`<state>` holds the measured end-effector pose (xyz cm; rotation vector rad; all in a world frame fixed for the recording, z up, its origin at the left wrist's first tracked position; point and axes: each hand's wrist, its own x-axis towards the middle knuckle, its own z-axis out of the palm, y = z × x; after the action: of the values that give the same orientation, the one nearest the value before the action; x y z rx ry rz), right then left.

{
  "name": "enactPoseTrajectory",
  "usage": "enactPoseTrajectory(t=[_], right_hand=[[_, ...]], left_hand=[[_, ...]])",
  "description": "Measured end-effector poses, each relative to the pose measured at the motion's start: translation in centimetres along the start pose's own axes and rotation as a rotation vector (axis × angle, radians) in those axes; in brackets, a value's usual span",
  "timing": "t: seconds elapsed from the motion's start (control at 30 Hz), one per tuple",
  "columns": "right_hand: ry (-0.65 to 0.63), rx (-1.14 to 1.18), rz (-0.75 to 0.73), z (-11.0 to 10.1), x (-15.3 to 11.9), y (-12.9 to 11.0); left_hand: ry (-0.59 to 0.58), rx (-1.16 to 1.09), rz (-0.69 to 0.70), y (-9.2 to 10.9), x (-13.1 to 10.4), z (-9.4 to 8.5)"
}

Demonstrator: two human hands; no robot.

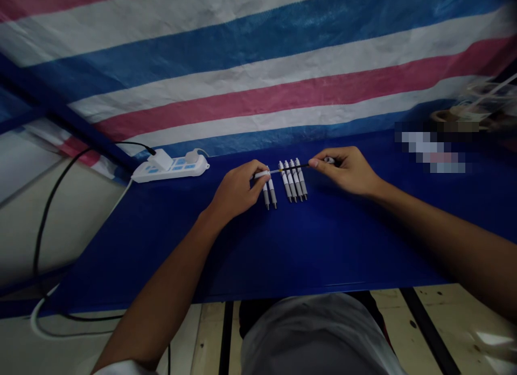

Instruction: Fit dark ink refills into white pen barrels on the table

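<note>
My left hand (240, 189) is closed, pinching a white pen barrel (262, 174) between thumb and fingers. From that barrel a thin pen refill (297, 167), dark with a pale end, stretches across to my right hand (347, 167). The thumb and fingers of that hand are pinched on the refill's dark end. A small white and grey pen part (329, 160) also shows at the right fingers. Two white pens with grey grips (272, 196) lie partly under my left hand. Several more such pens (294, 189) rest side by side between the hands, tips toward me.
A white power strip (173, 169) with plugs sits at the back left of the blue table (258, 251), cables running off leftward. Blurred items (432, 151) lie at the right. A striped tarp (283, 95) hangs behind.
</note>
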<state>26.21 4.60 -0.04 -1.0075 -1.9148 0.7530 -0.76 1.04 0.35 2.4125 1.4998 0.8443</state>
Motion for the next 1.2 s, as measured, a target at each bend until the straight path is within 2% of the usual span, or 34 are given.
enactPoseTrajectory(t=[0.33,0.5,0.7,0.77,0.93,1.2], right_hand=[[-0.011,-0.012,0.008,0.1,-0.1,-0.1],[-0.032,-0.001,0.001,0.6,-0.3,-0.2],[-0.206,0.007,0.023,2.0,-1.0,-0.9],[-0.223,0.001,0.001,1.8,-1.1,-1.0],[-0.124,-0.008,-0.037,0.8,-0.7,-0.7],[-0.243,0.016,-0.076,0.9,-0.6,-0.7]], left_hand=[[0.003,-0.017,0.048,-0.1,-0.1,0.4],[-0.006,-0.032,0.061,0.6,-0.2,0.7],[-0.087,-0.047,0.163,1.5,-0.6,1.5],[-0.087,-0.040,0.166,1.3,-0.6,1.5],[-0.066,-0.012,0.121,0.7,-0.3,1.2],[-0.084,-0.022,0.136,0.8,-0.4,1.3]])
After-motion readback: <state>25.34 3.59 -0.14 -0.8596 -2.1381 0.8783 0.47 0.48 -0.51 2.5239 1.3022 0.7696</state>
